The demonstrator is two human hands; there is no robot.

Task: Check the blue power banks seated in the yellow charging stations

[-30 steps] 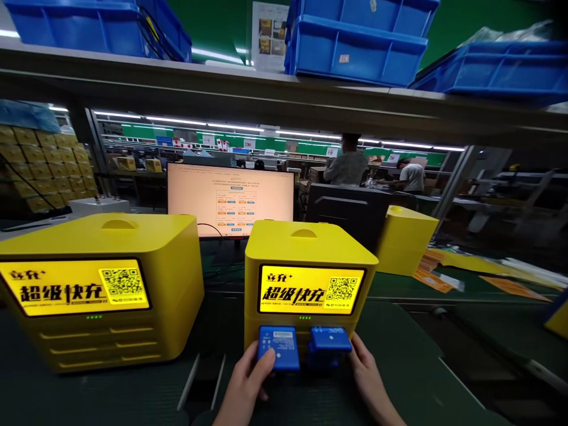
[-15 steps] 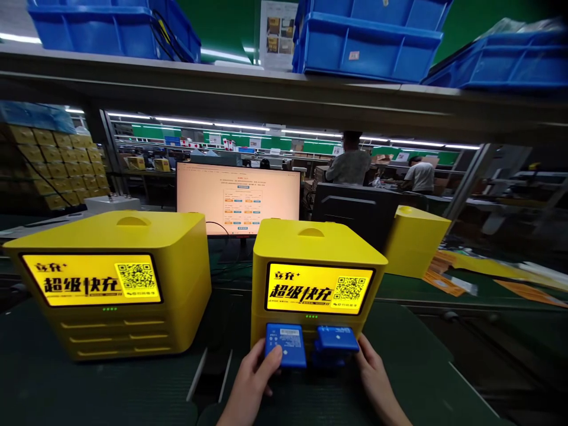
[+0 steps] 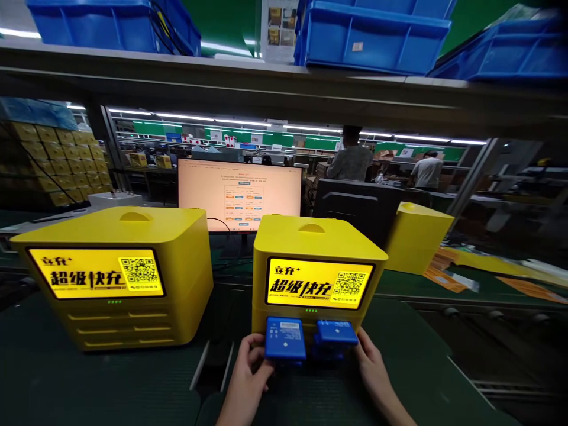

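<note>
My left hand (image 3: pixel 248 370) grips a blue power bank (image 3: pixel 284 338) with a white label, held against the lower front of a yellow charging cabinet (image 3: pixel 316 242). On the right side, my right hand (image 3: pixel 369 362) holds a second blue power bank (image 3: pixel 336 332) at the same cabinet's lower front. Another blue piece shows just beneath that one. The cabinet's lit yellow screen (image 3: pixel 319 284) with a QR code sits directly above both power banks.
A wider yellow cabinet (image 3: pixel 119 278) stands at the left, a third yellow cabinet (image 3: pixel 417 236) behind at the right. A lit monitor (image 3: pixel 240 194) stands behind. Blue bins (image 3: pixel 373 35) sit on the overhead shelf. Two people stand far back. Orange sheets (image 3: pixel 448 278) lie at the right.
The view has shifted slightly. My left thumb has slid off the face of the left power bank to its lower edge; both power banks stay at the cabinet front.
</note>
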